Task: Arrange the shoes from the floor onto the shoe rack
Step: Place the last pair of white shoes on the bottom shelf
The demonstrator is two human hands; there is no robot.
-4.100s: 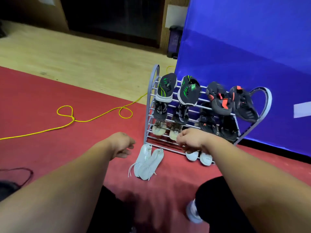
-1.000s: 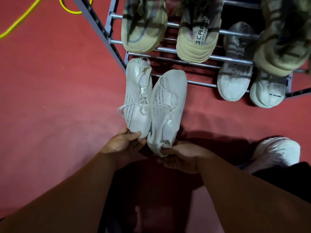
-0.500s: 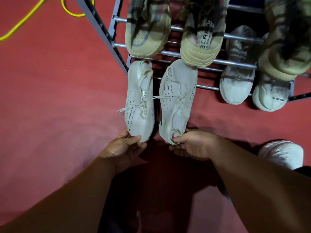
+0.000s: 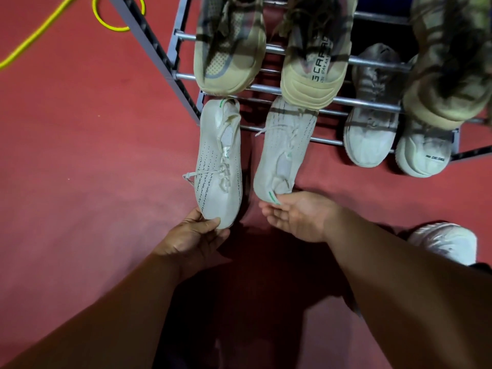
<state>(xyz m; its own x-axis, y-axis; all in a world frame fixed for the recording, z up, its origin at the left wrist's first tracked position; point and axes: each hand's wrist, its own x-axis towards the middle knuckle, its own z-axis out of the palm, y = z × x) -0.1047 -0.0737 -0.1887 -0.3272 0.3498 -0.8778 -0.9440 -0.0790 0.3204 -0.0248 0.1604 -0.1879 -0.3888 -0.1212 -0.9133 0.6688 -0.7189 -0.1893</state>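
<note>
Two white knit shoes lie at the foot of the metal shoe rack. The left white shoe rests on the red floor with its heel toward the rack, and my left hand pinches its toe end. The right white shoe has its toe pushed onto the lowest bars, under a beige shoe. My right hand holds its heel between fingers and thumb.
Beige shoes sit on the shelf above. A pale pair fills the right side of the lowest shelf. A yellow cable loops on the floor at upper left. My own white shoe is at right.
The two white shoes have been moved apart. My right hand has pushed the right one forward onto the lowest bars, while my left hand keeps the left one on the floor.
</note>
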